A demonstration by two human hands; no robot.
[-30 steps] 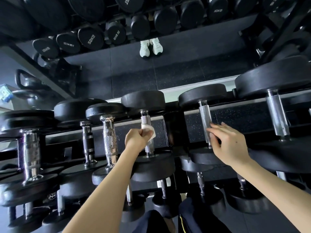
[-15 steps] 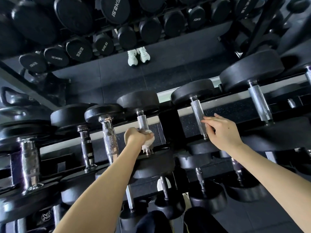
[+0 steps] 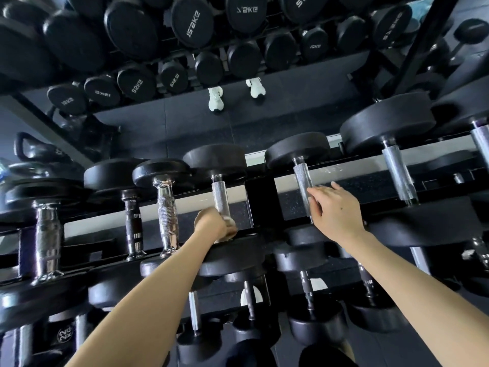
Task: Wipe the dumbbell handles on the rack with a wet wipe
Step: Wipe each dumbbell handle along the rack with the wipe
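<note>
A row of black dumbbells with steel handles lies on the top tier of the rack (image 3: 344,170). My left hand (image 3: 213,226) grips the near end of one knurled handle (image 3: 220,197), with a white wet wipe (image 3: 229,223) wrapped round the steel under the fingers; only a sliver of the wipe shows. My right hand (image 3: 336,207) rests on the neighbouring dumbbell's handle (image 3: 303,181), fingers straight and laid against its right side.
More dumbbells fill the rack to the left (image 3: 166,207) and right (image 3: 397,176), and a lower tier (image 3: 307,287) sits beneath my arms. A mirror behind the rack reflects weights and white shoes (image 3: 215,99). A kettlebell (image 3: 29,149) stands at far left.
My left hand has slid the wipe down the handle from its upper middle to its near end. My right hand has stayed against the neighbouring handle. The view has tilted upward.
</note>
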